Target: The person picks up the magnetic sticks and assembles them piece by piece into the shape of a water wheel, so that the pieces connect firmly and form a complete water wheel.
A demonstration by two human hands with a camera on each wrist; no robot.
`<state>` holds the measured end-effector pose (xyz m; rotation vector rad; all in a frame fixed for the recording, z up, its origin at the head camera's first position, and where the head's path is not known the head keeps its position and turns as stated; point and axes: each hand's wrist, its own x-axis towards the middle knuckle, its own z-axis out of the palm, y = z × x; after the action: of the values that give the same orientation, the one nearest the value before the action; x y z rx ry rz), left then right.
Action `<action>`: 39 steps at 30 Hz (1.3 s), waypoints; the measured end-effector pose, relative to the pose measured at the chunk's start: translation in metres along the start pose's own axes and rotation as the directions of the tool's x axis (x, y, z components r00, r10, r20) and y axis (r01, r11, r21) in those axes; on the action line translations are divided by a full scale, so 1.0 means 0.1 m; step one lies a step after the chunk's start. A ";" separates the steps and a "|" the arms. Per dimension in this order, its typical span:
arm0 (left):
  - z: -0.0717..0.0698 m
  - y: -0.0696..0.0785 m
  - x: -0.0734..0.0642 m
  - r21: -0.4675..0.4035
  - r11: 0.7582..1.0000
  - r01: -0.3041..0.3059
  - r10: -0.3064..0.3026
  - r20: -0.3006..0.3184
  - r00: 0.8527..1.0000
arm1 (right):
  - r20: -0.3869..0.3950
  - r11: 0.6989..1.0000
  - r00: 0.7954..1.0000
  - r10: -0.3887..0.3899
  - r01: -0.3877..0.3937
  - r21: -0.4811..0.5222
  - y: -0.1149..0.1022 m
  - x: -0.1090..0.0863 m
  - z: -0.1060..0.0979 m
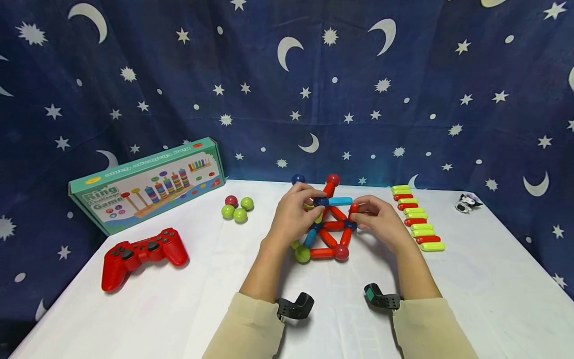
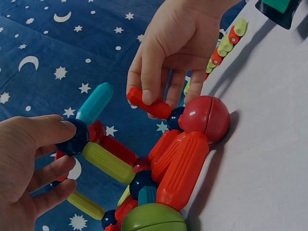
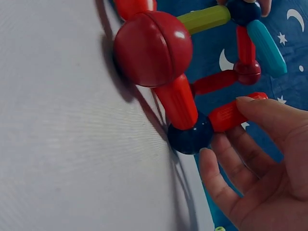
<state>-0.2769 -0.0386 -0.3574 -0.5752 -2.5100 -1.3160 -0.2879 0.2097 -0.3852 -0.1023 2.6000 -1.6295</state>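
A construction of magnetic rods and balls stands on the table, with red rods [image 1: 333, 226], a large red ball [image 1: 341, 252] and a green ball [image 1: 302, 254] low at its front. My left hand [image 1: 290, 215] pinches a dark blue ball [image 2: 75, 138] at its top, from which a light blue rod [image 1: 341, 201] sticks out to the right. A yellow-green rod [image 2: 109, 162] runs down from that ball. On the right side, my right hand [image 1: 382, 220] pinches a red rod [image 3: 232, 115] between thumb and fingers. This rod's lower end meets another dark blue ball [image 3: 190, 136].
Loose yellow-green and red rods [image 1: 415, 221] lie in a column at right, near a small black-and-white figure [image 1: 468, 203]. Several loose balls [image 1: 240, 215] sit left of the construction. Farther left are a red game controller [image 1: 143, 254] and a game box [image 1: 148, 187]. A starry curtain [image 1: 251, 60] hangs behind.
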 end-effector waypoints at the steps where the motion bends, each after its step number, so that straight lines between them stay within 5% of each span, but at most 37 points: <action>1: -0.01 -0.01 0.00 -0.018 1.000 -0.001 0.001 -0.002 1.000 | 0.005 1.000 1.000 -0.002 0.002 -0.001 0.00 0.00 0.00; 7: -0.19 -0.08 0.04 -0.124 0.992 0.016 -0.023 -0.057 0.998 | 0.035 1.000 0.999 -0.011 0.011 -0.013 0.00 -0.02 -0.08; 12: -0.63 -0.23 0.19 0.033 0.997 0.073 -0.069 -0.104 0.992 | 0.040 1.000 0.999 -0.006 0.006 -0.005 -0.02 -0.02 -0.11; 15: -0.96 -0.44 0.28 0.141 0.975 0.169 -0.149 -0.141 0.979 | 0.042 1.000 0.999 0.003 -0.004 0.012 -0.03 -0.02 -0.09; 18: -1.23 -0.68 0.29 0.245 0.912 0.328 -0.308 -0.117 0.944 | 0.050 1.000 0.999 0.015 -0.016 0.015 -0.03 -0.02 -0.07; 22: -1.49 -0.90 0.27 0.397 0.797 0.455 -0.508 0.032 0.861 | 0.048 1.000 0.999 0.013 -0.014 0.016 -0.03 0.01 -0.05; 25: -1.59 -0.96 0.29 0.434 0.764 0.479 -0.572 0.111 0.813 | 0.046 1.000 0.999 0.003 -0.005 0.030 -0.03 0.04 -0.04; 29: -1.58 -1.02 0.29 0.435 0.749 0.501 -0.607 0.145 0.781 | 0.053 0.999 0.999 0.006 -0.007 0.034 -0.02 0.05 -0.03; 34: -1.47 -1.09 0.24 0.425 0.742 0.518 -0.618 0.137 0.774 | 0.060 1.000 0.998 0.014 -0.015 0.027 0.02 0.04 -0.02; 37: -1.43 -1.03 0.26 0.407 0.756 0.513 -0.586 0.069 0.807 | 0.057 1.000 0.998 0.017 -0.019 0.022 0.02 0.04 -0.04; 39: -1.40 -0.94 0.30 0.377 0.785 0.492 -0.529 -0.004 0.848 | 0.055 1.000 0.998 0.019 -0.020 0.017 0.02 0.03 -0.07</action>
<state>-0.3417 -0.1961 -0.3356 0.1484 -3.0258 -0.9185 -0.2919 0.2165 -0.3845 -0.1181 2.5382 -1.6191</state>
